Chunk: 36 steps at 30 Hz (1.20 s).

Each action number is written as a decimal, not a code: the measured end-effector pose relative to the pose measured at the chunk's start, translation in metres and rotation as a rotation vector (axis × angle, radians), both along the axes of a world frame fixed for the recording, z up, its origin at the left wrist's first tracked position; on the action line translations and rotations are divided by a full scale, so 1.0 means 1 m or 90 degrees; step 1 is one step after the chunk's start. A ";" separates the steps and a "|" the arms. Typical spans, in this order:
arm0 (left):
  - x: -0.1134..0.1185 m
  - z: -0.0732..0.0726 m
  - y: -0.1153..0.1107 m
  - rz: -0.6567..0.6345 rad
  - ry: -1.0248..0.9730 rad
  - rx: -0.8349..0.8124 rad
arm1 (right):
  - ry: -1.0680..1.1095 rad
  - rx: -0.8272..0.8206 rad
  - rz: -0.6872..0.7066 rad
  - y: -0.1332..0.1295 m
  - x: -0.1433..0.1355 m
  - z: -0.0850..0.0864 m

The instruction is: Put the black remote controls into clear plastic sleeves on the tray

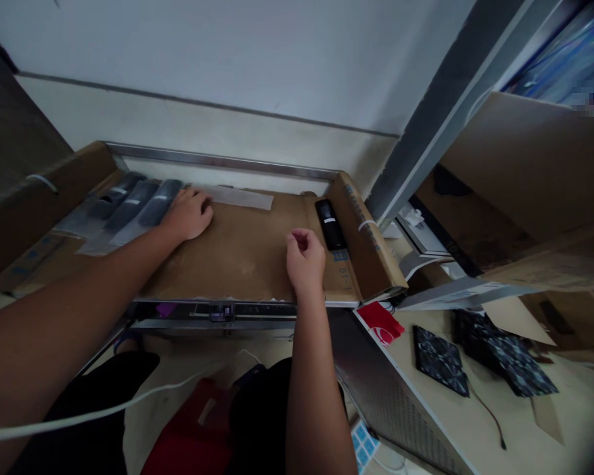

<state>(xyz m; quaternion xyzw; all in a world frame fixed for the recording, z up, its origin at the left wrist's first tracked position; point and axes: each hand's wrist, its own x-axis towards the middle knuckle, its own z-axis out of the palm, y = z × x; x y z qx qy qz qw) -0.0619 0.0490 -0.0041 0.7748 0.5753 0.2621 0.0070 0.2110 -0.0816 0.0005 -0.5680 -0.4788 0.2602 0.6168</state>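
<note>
My left hand (188,212) rests at the right end of a row of dark devices in clear plastic sleeves (137,203); its fingers are bent but apart, and nothing shows in them. A translucent plastic sleeve (240,197) lies flat just beyond it. Over the right part of the cardboard-lined shelf (247,264), my right hand (305,257) is curled with thumb and fingers together; whatever it may hold is hidden. Right of it, a black device (330,224) with a small white label lies unwrapped beside the cardboard side wall.
Raised cardboard walls (369,231) edge the shelf on both sides. A metal post (440,105) and a large open carton (534,178) stand at the right. Below are dark patterned pouches (440,359), a red cloth (380,322) and a white cable (103,412).
</note>
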 end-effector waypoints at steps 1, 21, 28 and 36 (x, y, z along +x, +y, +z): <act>0.001 0.001 -0.001 0.014 -0.015 0.001 | -0.002 -0.001 0.000 0.000 0.000 0.000; 0.003 0.011 -0.006 0.125 -0.023 -0.009 | -0.018 -0.010 0.005 -0.001 0.002 0.001; 0.005 0.016 -0.011 0.155 -0.058 -0.028 | -0.021 -0.012 0.013 -0.001 0.002 0.000; -0.001 0.015 -0.009 0.181 -0.113 -0.046 | -0.018 -0.005 0.011 0.000 0.002 0.000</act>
